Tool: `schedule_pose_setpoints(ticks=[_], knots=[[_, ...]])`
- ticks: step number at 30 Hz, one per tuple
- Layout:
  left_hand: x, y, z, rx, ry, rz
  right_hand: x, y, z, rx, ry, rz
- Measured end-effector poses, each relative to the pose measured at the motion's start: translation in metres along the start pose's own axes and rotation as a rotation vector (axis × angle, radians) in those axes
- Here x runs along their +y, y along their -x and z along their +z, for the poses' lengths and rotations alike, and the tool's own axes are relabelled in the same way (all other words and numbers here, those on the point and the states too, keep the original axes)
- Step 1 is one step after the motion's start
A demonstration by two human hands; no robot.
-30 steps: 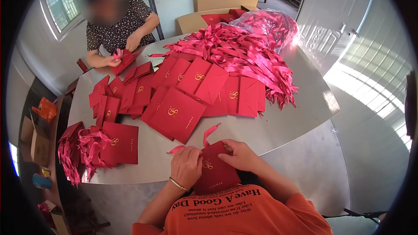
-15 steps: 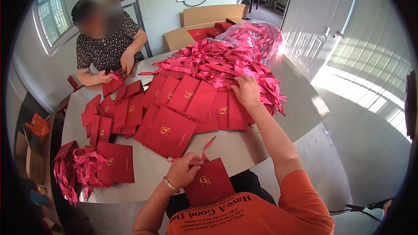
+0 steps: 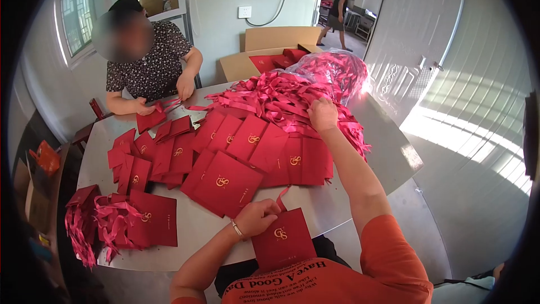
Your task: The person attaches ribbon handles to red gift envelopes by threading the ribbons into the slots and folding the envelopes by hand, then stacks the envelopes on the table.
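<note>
While the red paper gift bag (image 3: 285, 243) sits over our lap, its lower edge at the orange T-shirt (image 3: 320, 284) and its gold emblem facing up, our left hand (image 3: 256, 217) is clamped on the bag's top left corner, thumb and fingers together. A narrow ribbon (image 3: 283, 196) rises just beside those fingers. We do best with a firm but shallow pinch here, since a deeper squeeze could crease the paper, and a slack one could let the bag slide down our lap.

Beyond it, on the grey desk (image 3: 385, 135), lie the overlapping flat bags (image 3: 225, 183); to their left is a group of bags with ribbons bunched on them (image 3: 119, 219). Our right arm passes over the right side of the flat bags, and it pays to carry the forearm high enough not to drag them.

Our right hand (image 3: 323, 115) is at the ribbon heap (image 3: 270, 98), fingers bent downward; we cannot tell whether they are closed on a strand. As the strands cross and tangle, we judge that a fingertip hold and a slow, upward draw suit them better than a handful.

Farther off, a co-worker (image 3: 152, 56) handles another red bag (image 3: 151, 121).
</note>
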State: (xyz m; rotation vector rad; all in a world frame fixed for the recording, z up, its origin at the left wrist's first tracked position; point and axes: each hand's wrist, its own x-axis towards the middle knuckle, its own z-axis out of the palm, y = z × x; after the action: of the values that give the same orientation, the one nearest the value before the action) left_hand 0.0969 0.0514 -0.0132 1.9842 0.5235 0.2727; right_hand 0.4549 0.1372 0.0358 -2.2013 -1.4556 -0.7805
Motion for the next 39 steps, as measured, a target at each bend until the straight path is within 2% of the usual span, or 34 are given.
schedule_pose_setpoints(ticks=[2,4,6,7,8,10,11,12,14,15,16,18,20,24,26,29,31,33,37,39], knots=[[-0.004,0.003,0.002,-0.02,0.038,-0.022,0.007,0.0,0.013,0.035,-0.001,-0.067],[-0.015,0.003,0.006,-0.015,0.204,-0.025,0.011,0.001,0.01,0.076,-0.002,-0.133],[-0.021,0.001,0.005,-0.017,0.245,0.004,0.011,0.002,0.007,-0.036,-0.175,-0.072],[-0.022,0.002,0.005,-0.033,0.283,0.023,0.01,0.002,0.005,-0.085,-0.278,0.062],[-0.023,0.003,0.005,-0.023,0.288,0.024,0.009,0.001,0.005,-0.086,-0.278,0.051],[-0.023,0.004,0.004,-0.019,0.303,0.046,0.008,-0.001,0.001,-0.102,-0.499,0.254],[-0.025,0.005,0.005,-0.013,0.314,0.046,0.014,-0.009,-0.005,-0.287,-0.447,0.18],[-0.027,0.004,0.005,-0.01,0.339,0.038,0.013,-0.007,-0.015,-0.294,-0.44,0.172],[-0.027,0.003,0.005,-0.007,0.379,0.03,0.01,0.007,-0.042,-0.351,-0.887,0.26],[-0.027,0.003,0.005,0.023,0.319,0.07,0.007,0.016,-0.053,-0.364,-0.88,0.259],[-0.025,0.003,0.004,0.051,0.261,0.106,0.005,0.028,-0.062,-0.39,-1.0,0.209],[-0.02,0.004,0.002,0.05,0.246,0.09,-0.006,0.061,-0.088,-0.448,-1.118,0.177],[-0.019,0.005,0.003,0.055,0.149,0.089,-0.035,0.103,-0.118,-0.631,-1.386,0.104],[-0.012,0.009,0.002,0.052,0.225,0.06,-0.07,0.183,-0.138,-0.735,-1.348,0.08],[-0.014,0.009,0.001,0.039,0.253,0.038,-0.083,0.201,-0.15,-0.609,-1.041,-0.262],[-0.018,0.006,0.006,-0.001,0.326,0.059,-0.088,0.218,-0.147,-0.489,-1.021,-0.274],[-0.007,0.007,0.004,0.123,0.254,-0.014,-0.087,0.222,-0.147,-0.437,-1.017,-0.252],[-0.01,0.005,0.007,0.149,0.218,-0.02,-0.087,0.224,-0.146,-0.34,-0.968,-0.369],[-0.008,0.005,0.011,0.233,0.172,-0.011,-0.096,0.22,-0.154,-0.337,-0.977,-0.268],[-0.005,0.007,0.01,0.24,0.11,0.039,-0.101,0.216,-0.149,-0.424,-1.041,-0.033]])
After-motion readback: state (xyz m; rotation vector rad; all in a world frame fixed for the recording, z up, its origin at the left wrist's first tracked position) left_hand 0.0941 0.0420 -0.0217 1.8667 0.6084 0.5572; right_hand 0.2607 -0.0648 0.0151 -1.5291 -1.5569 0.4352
